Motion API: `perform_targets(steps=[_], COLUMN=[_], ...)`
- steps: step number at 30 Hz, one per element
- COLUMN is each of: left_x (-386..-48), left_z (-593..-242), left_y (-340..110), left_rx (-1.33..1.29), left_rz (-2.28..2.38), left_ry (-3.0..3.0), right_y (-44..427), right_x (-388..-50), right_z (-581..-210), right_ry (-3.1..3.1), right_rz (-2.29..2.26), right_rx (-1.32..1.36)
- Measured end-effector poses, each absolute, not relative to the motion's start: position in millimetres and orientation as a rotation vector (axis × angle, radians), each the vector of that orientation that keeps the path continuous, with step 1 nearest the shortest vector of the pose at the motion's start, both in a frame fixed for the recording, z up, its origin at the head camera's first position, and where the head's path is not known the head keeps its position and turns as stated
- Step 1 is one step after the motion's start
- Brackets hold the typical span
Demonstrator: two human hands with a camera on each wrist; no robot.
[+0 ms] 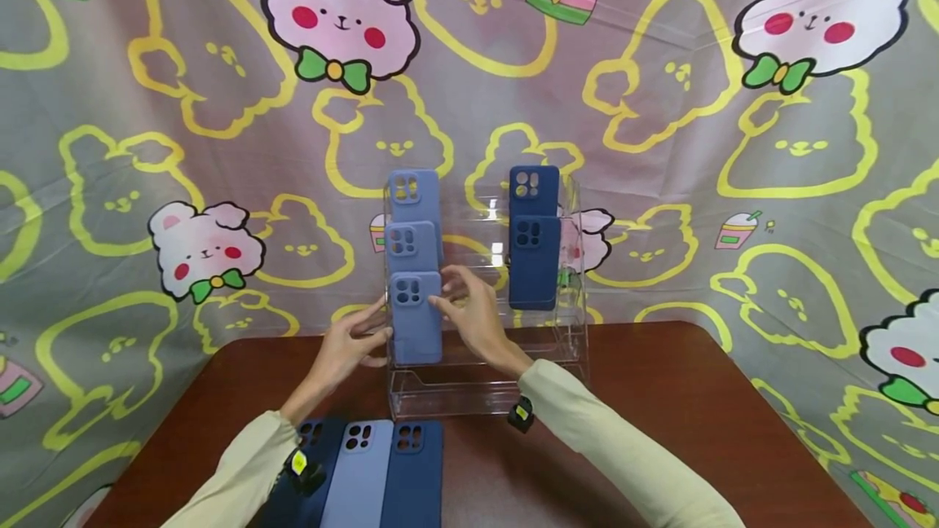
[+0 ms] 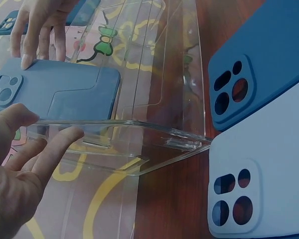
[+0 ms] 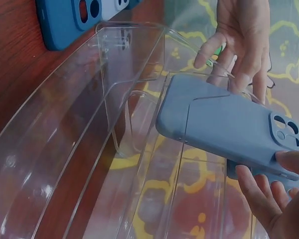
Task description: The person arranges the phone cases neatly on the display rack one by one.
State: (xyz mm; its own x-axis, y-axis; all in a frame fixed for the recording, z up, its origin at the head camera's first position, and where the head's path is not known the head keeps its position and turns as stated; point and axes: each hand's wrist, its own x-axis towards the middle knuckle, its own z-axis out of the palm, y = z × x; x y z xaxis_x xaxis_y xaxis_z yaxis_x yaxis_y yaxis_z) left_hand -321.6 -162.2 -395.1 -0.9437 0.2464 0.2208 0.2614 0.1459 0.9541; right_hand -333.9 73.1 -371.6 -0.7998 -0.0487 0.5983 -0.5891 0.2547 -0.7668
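A light blue phone case [image 1: 416, 332] stands in the lower tier of a clear acrylic display rack [image 1: 484, 398], at its left end. My right hand [image 1: 473, 312] holds this case by its right edge near the camera cutout, thumb at the edge. In the right wrist view, the fingers of that hand [image 3: 274, 199] are partly below the case. At the rack's left side, my left hand [image 1: 345, 353] has its fingers loosely extended beside the case's left edge. In the left wrist view, the left thumb [image 2: 20, 115] lies along the clear side edge.
Two more light blue cases, a middle one [image 1: 413, 247] and a top one [image 1: 421, 186], stand behind. Two dark blue cases [image 1: 534, 275] stand at the rack's right. On the brown table [image 1: 660, 398] lie a light blue case [image 1: 359, 479] and dark blue cases [image 1: 414, 487].
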Motion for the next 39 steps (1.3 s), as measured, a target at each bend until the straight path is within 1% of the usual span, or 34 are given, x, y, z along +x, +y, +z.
perform_targets(steps=[15,23,30,39], left_x=[-321,-320,-323,-324], left_z=[-397,-397,-398,-398], left_y=[-163,-163,-165,-167], left_rx=[-0.556,-0.568,-0.587,-0.596], left_rz=[-2.0,-1.995,-1.995,-1.978], left_ry=[-2.345,-2.348,-2.369,-2.42], right_y=[84,94,101,97], right_x=[-318,-296,-271,-241], right_z=[-380,-391,-411,-440], right_ry=[-2.14,-2.166,-2.26,-2.707], right_rz=[1.423,1.366,1.266,1.089], right_rx=[0.604,0.63,0.817,1.026])
